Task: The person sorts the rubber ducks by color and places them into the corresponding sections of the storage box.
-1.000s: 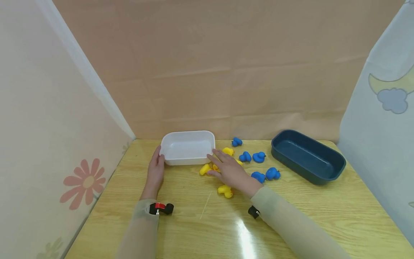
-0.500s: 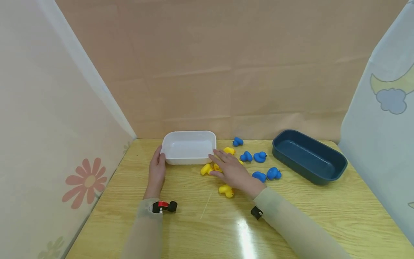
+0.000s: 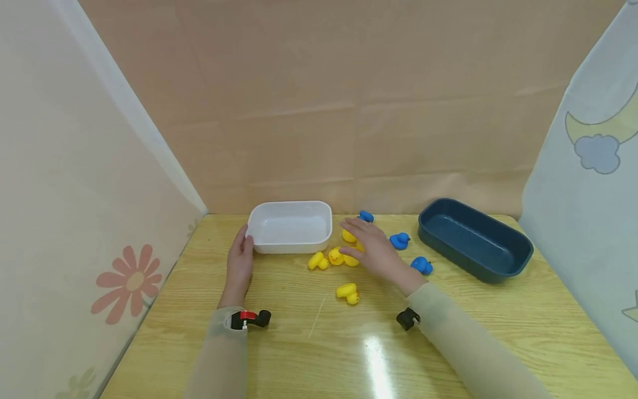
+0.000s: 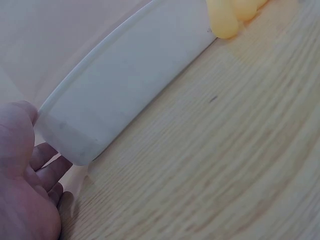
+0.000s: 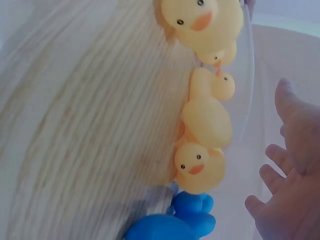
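Now we rest our left hand [image 3: 240,261] on the white tray's [image 3: 289,244] left end; right hand [image 3: 375,252], fingers spread, hovers over yellow ducks [image 3: 336,257] mid-table

Table [image 3: 498,332]: glossy light wood grain. White tub [image 3: 291,244], navy tub [image 3: 503,271]: smooth matt plastic. Yellow ducks [image 3: 347,292], blue ducks [image 3: 421,266]: smooth rubbery.

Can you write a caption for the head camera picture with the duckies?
Left hand touches white tub; right hand hovers over yellow ducks.
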Demonstrator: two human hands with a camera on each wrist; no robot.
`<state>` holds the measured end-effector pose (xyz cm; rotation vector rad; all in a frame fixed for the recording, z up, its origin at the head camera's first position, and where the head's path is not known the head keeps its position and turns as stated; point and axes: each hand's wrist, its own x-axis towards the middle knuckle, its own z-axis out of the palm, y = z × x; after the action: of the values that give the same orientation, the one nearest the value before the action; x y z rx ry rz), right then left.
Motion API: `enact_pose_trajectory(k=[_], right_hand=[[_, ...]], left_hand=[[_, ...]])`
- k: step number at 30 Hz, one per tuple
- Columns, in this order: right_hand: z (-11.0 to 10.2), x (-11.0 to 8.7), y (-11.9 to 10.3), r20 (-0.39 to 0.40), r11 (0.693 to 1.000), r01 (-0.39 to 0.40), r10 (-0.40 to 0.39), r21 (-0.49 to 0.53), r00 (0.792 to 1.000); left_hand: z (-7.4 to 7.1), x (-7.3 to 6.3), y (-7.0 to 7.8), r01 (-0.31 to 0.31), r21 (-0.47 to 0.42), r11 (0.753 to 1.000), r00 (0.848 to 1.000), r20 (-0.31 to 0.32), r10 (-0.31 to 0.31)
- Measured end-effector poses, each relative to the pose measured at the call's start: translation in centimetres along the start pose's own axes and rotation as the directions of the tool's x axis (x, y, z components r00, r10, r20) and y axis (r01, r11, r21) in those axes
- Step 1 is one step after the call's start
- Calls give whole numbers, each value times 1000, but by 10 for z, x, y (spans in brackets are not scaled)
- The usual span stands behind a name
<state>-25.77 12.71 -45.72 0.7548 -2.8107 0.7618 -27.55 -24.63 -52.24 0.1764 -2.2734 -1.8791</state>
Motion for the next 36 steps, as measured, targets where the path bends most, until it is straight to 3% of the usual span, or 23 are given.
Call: enact_pose_trajectory(k=[11,27,36], right_hand=[[-9,-14,12,50,983,-167,163,82,985],[-10,-31,37,69,993,-104,100,60,993],[-6,-33,43,83,993,-116,113,23,990]], left_hand=[[-1,-1,5,0,-6,1000,1000,2,0],[-4,-3,5,13,34,999,1000,15,-14],[-2,-3,5,15,8,1000,1000,26,-15]])
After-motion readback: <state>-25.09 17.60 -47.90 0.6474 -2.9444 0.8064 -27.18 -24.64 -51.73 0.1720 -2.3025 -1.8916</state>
